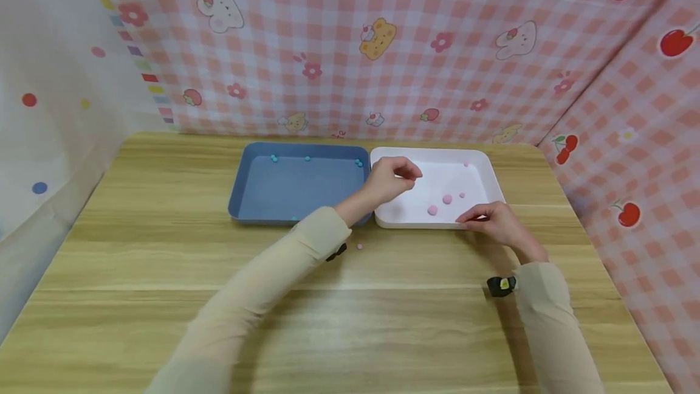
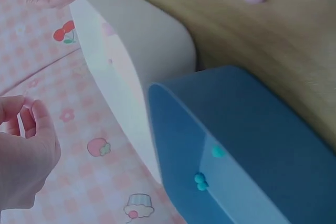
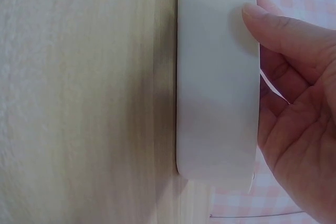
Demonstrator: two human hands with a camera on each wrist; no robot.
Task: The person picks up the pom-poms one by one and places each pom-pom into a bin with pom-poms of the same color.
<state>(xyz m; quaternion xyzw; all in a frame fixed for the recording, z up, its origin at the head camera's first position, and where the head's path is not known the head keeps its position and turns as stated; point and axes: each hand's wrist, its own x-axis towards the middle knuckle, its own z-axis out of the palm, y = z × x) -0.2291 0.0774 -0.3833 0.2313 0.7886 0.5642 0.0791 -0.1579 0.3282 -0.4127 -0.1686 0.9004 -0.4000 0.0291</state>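
My left hand point(image 1: 389, 180) hangs over the left side of the white tray point(image 1: 494, 184), thumb and index fingertips pinched together. A small pink ball point(image 2: 29, 100) shows faintly between those fingertips in the left wrist view. My right hand point(image 1: 494, 222) grips the tray's near wall by its right corner; the thumb point(image 3: 275, 27) lies outside and the other fingers reach over the rim. Several pink balls point(image 1: 447, 199) of different sizes lie in the white tray. Touching its left side is a blue-grey tray point(image 1: 306, 190) with several teal balls point(image 1: 274, 158) along its edges.
One pink ball point(image 1: 359, 246) lies on the wooden table point(image 1: 383, 309) in front of the trays, close to the left sleeve. A pink checked cloth point(image 1: 328, 47) hangs right behind the table and along its right side. White dotted cloth point(image 1: 60, 78) hangs at left.
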